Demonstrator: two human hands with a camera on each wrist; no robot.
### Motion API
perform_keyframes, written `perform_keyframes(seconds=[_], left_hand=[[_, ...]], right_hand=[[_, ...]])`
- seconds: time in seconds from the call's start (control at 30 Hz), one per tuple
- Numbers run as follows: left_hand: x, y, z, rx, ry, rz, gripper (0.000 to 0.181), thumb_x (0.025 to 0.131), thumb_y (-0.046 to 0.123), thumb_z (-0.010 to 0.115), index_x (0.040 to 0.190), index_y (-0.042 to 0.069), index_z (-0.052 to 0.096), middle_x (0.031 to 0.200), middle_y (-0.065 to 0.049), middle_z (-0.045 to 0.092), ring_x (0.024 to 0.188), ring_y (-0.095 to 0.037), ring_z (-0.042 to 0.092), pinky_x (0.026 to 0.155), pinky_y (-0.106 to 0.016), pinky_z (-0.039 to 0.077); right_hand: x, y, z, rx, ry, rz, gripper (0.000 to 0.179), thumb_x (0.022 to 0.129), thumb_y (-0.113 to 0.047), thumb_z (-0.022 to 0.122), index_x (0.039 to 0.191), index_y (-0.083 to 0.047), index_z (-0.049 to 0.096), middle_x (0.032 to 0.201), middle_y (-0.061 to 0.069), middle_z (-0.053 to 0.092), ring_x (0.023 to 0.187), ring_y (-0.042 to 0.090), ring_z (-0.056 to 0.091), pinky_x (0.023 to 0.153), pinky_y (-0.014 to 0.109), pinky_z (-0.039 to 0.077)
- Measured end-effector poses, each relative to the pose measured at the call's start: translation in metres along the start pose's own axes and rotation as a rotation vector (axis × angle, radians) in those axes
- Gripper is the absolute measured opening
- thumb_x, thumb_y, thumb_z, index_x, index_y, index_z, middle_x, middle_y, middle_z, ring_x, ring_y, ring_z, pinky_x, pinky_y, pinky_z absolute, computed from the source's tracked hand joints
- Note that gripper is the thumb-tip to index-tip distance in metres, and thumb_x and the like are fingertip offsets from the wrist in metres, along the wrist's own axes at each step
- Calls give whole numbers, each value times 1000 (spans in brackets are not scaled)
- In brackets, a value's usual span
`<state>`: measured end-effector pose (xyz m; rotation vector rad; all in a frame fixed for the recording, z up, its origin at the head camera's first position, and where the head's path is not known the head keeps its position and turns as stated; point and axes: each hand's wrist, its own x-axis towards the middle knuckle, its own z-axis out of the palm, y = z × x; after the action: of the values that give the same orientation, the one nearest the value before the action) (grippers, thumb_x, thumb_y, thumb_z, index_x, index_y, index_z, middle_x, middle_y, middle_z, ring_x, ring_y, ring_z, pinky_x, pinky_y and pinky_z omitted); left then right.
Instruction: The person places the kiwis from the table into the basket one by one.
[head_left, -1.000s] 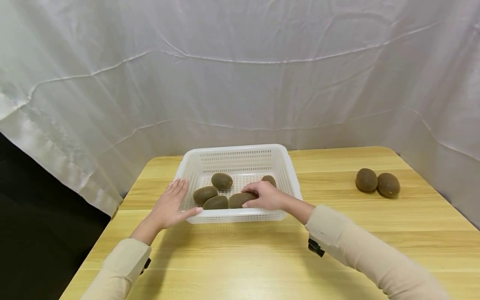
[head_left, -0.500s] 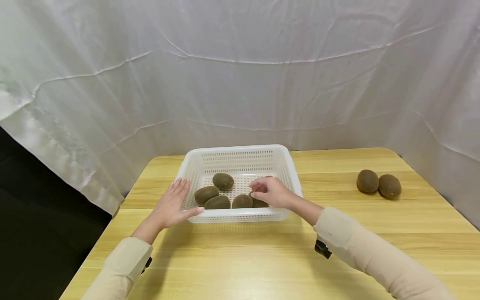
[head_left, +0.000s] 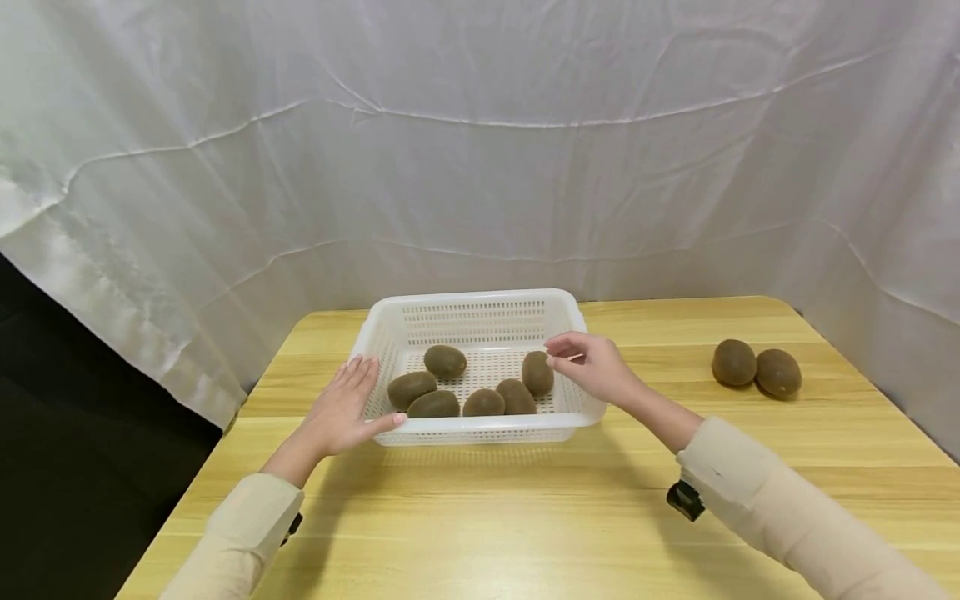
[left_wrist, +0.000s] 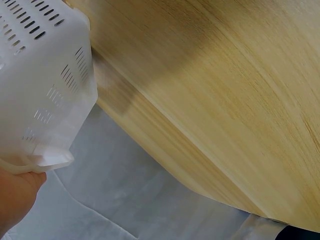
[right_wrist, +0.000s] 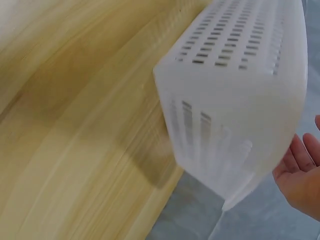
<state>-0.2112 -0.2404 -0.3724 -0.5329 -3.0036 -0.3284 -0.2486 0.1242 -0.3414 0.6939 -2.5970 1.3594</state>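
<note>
A white perforated plastic basket (head_left: 480, 423) stands on the table with several brown kiwis in it. My left hand (head_left: 341, 412) rests on its left front corner, fingers straight along the left rim and thumb on the front rim. Over the right rim is my right hand (head_left: 592, 367), fingers loosely bent and holding nothing. The thumb and fingertips are right beside the rightmost kiwi (head_left: 537, 373). Two more kiwis, one round-looking kiwi (head_left: 483, 403) and a tilted kiwi (head_left: 516, 397), lie along the front wall. The right wrist view has the right hand (right_wrist: 302, 172) beside the basket's outer wall.
Further right on the wooden table (head_left: 480, 517), two kiwis (head_left: 734, 363) lie side by side. A pale curtain (head_left: 480, 183) hangs behind the table's back edge. Dark cloth (head_left: 82, 450) shows beyond the left edge.
My right hand has let go of a kiwi by the front wall and moved up and right to the right rim. The left hand stays in place on the basket.
</note>
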Motion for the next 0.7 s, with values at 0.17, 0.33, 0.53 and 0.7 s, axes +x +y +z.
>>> perform_keyframes(seconds=[0.17,0.33,0.53,0.7], left_hand=[[0,0,0,2,2,1,96,84,59,49,143,-9,19,150,-26,20,141,-42,12,116,-51,11],[0,-1,0,6,2,3,95,84,59,49,143,-9,19,151,-26,20,141,-42,12,116,-51,11],[0,-1,0,-2,0,0,96,84,59,50,144,-9,19,151,-26,20,141,-42,12,116,-51,11],[0,-1,0,-2,0,0,96,84,59,50,144,-9,19,151,-26,20,141,-42,12,116,-51,11]], right_hand=[[-5,6,-11,-13,101,32,23,85,-5,62,106,7,64,99,21,69,90,29,65,72,20,53],[-11,14,-19,-13,199,45,26,85,-6,63,107,6,64,98,21,68,86,16,64,69,12,49],[-21,24,-26,-10,263,43,26,85,-6,64,107,7,63,100,22,67,80,-9,54,70,8,48],[-28,34,-30,-31,288,36,27,85,-7,64,108,7,62,102,23,66,82,-12,51,72,6,46]])
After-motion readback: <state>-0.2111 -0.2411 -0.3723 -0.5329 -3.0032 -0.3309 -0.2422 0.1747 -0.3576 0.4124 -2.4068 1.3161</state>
